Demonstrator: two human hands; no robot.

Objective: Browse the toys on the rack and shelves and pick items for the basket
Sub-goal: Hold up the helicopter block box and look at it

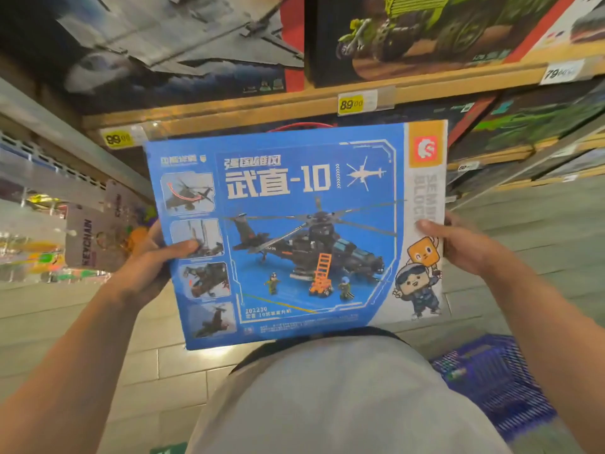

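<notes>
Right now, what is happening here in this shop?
A person stands before the toy shelves and holds a blue helicopter building-block box with both hands. The left hand grips its left edge, the right hand its right edge. The blue basket stands on the floor to the person's right; the box is not yet in it.

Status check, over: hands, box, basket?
Left hand and right hand grip the blue helicopter box. Basket lower right, on floor. Nothing blocking.
</notes>
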